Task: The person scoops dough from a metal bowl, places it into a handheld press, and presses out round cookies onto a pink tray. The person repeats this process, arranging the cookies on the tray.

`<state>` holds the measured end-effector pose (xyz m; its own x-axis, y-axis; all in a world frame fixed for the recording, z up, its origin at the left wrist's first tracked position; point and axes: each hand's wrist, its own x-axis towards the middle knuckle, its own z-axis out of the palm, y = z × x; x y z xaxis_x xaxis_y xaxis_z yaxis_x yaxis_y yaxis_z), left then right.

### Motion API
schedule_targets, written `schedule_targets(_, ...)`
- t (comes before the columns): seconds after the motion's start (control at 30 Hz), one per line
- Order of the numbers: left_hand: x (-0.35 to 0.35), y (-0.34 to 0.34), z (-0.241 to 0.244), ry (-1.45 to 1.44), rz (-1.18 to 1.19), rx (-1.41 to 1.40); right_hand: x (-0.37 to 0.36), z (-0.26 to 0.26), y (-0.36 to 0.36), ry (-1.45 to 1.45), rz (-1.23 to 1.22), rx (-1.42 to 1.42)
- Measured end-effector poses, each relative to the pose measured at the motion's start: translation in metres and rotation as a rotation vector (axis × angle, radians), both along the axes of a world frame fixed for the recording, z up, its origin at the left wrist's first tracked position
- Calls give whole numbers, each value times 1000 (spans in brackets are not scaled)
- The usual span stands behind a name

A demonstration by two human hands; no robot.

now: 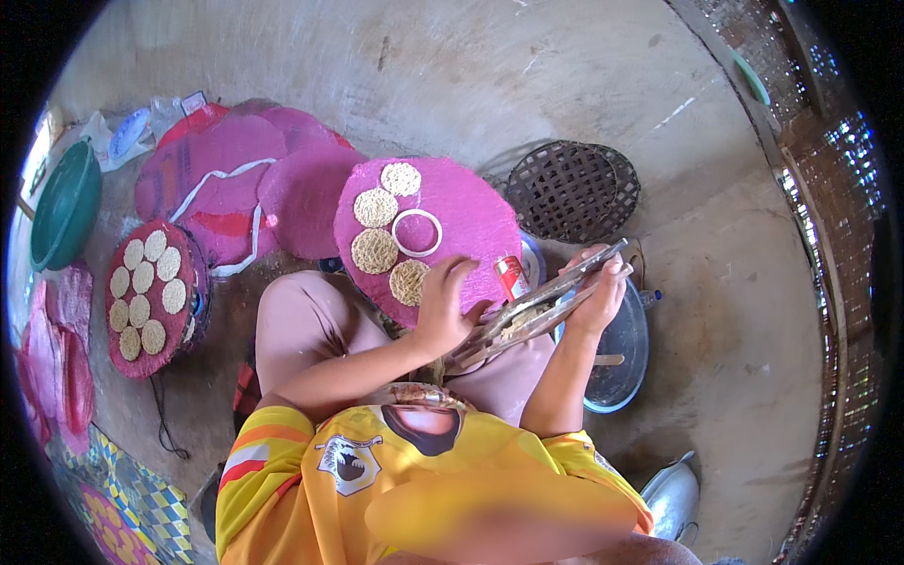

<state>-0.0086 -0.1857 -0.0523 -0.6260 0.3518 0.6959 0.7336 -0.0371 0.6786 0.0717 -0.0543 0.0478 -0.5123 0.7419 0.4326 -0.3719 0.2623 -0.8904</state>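
In my right hand (pixel 600 293) are two long wooden slats (pixel 558 289), gripped near their upper right end and held slanting over my lap. Pale, crumbly dough-like material (pixel 526 321) shows between them. My left hand (pixel 446 304) is raised beside their lower left part, fingers apart and curved, apparently holding nothing; whether its thumb touches the slats I cannot tell. Just beyond that hand is a round pink mesh-covered tray (pixel 473 205). Several round lattices of pale strands (pixel 374 251) lie along its left side, next to a white ring (pixel 439 236). A red-and-white can (pixel 512 277) stands at its right.
Another pink tray (pixel 173 325) with several pale discs is at left, below overlapping pink mats (pixel 212 155) and near a green basin (pixel 67 205). A dark woven basket (pixel 572 191) lies ahead. Right of my knee sits a dark basin (pixel 621 374); a metal pot (pixel 671 494) is behind it.
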Motion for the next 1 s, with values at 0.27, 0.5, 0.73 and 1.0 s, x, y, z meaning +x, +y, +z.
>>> schedule_targets(0.27, -39, 32, 32, 491, -310, -252, 2, -48, 21, -9, 135, -201)
schedule_targets(0.5, -68, 51, 87, 400, 172, -33, 2, -64, -24, -205, -146, 535)
schedule_targets(0.73, -71, 29, 92, 213, -458, -764, 18, -69, 23, -371, -200, 744)
schedule_targets(1.0, -79, 4, 104, -430, -1224, -873, 31, -83, 3, -264, 53, 491)
